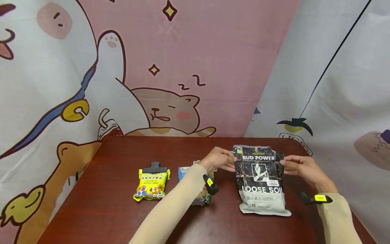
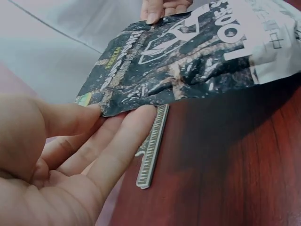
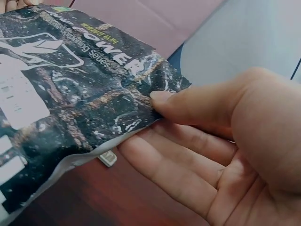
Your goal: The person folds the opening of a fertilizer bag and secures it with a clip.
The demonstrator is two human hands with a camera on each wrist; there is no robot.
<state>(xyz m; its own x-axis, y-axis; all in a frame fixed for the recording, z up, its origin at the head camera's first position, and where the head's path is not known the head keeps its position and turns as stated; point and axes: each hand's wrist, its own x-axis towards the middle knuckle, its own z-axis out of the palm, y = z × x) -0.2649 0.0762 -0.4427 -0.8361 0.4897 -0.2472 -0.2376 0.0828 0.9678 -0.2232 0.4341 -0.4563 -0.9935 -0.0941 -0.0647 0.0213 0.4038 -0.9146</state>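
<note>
A black and white bag of loose soil [image 1: 259,184] is held tilted up at the right of the table, its printed face toward me. My left hand [image 1: 219,158] pinches its upper left edge, thumb in front and fingers behind. At the upper right edge my right hand [image 1: 306,170] pinches the bag between thumb and fingers. A flat strip with a ridged edge [image 2: 153,150] lies on the table behind the bag, partly hidden by it in the left wrist view. Its pale end [image 3: 108,159] peeks out under the bag in the right wrist view.
A small yellow packet [image 1: 152,184] with a black clip [image 1: 154,167] across its top lies at the left of the brown table [image 1: 100,203]. Between it and the soil bag is a blue packet [image 1: 182,172], mostly covered by my left forearm. A cartoon curtain [image 1: 213,67] hangs behind.
</note>
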